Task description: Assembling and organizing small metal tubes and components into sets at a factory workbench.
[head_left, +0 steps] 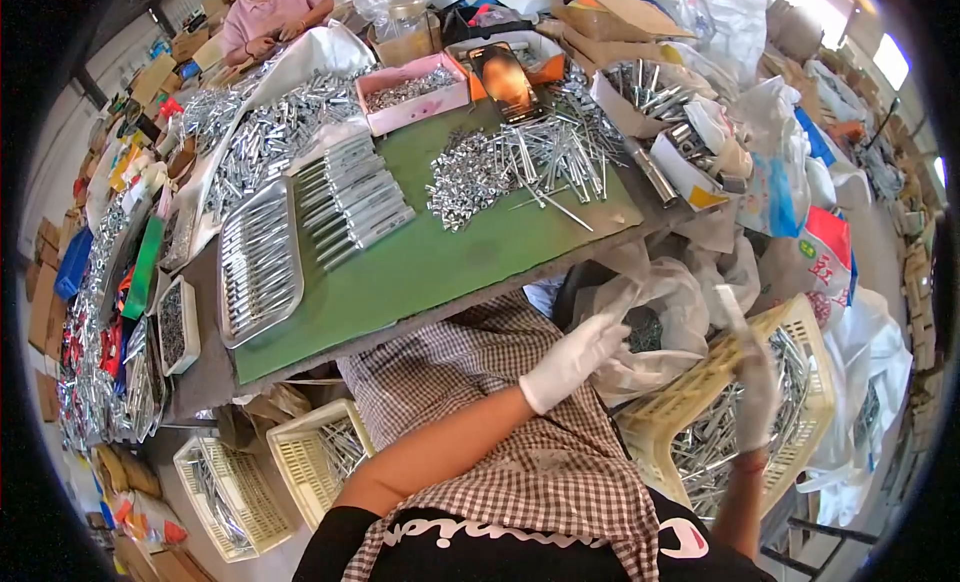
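My left hand [572, 360], in a white glove, reaches from my checked apron toward the mouth of a clear plastic bag [668, 294] that holds small dark metal parts [645, 332]. Its fingers are stretched out at the bag's rim with nothing seen in them. My right hand [757, 392], also in a white glove, is blurred above a yellow plastic basket [668, 414] full of long metal rods [715, 444]. A pale streak rises from the right hand's fingers; whether it holds a rod is unclear.
A green-topped table [420, 267] carries a heap of shiny bolts and pins [520, 162], rows of packed metal pieces [350, 197], a metal tray [258, 262] and a pink box [415, 92]. More yellow baskets [310, 460] stand low left. Another person [270, 12] sits at the far side.
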A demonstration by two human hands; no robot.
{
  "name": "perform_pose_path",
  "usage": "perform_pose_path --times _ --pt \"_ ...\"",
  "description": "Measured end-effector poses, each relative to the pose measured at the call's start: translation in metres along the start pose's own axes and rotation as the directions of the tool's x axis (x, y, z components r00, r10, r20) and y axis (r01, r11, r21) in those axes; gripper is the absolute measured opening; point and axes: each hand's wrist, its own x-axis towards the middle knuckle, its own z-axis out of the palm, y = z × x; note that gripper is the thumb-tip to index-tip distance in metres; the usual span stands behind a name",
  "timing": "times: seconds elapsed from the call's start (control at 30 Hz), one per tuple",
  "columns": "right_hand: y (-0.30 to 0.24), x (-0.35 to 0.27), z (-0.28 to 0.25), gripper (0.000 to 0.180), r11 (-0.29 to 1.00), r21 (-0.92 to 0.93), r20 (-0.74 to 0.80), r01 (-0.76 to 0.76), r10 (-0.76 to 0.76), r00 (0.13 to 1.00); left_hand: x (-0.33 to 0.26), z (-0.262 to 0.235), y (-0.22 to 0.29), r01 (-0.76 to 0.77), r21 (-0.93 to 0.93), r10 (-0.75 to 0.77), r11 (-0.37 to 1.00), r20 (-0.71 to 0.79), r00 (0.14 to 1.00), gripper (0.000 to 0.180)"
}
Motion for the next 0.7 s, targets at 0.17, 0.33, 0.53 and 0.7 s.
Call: perform_pose_path --times 0.17,0.33,0.53,0.7 --pt "-0.062 -0.04 0.069 0.032 0.937 0.074 0.458 0.343 -0.337 0.823 -0.008 0.018 0.018 -0.038 -0.553 -0.032 0.833 -0.116 0.993 0.027" --pt "0.064 -0.009 -0.017 0.029 0.97 -0.21 -0.225 -0.121 0.072 0.972 -0.03 -0.018 -0.003 0.095 -0.56 -0.24 0.823 -0.191 0.952 0.023" --pt "0.293 -0.14 -0.152 0.085 0.117 -0.651 -0.552 -0.75 0.605 0.574 -0.048 -0.019 -0.017 0.273 -0.588 -0.344 0.761 -0.009 0.939 0.026" --pt "0.308 -0.151 -0.124 0.092 0.102 -0.566 -0.474 -0.818 0.771 0.424 -0.057 -0.015 -0.013 0.398 -0.484 -0.405 0.779 0.096 0.909 0.042"
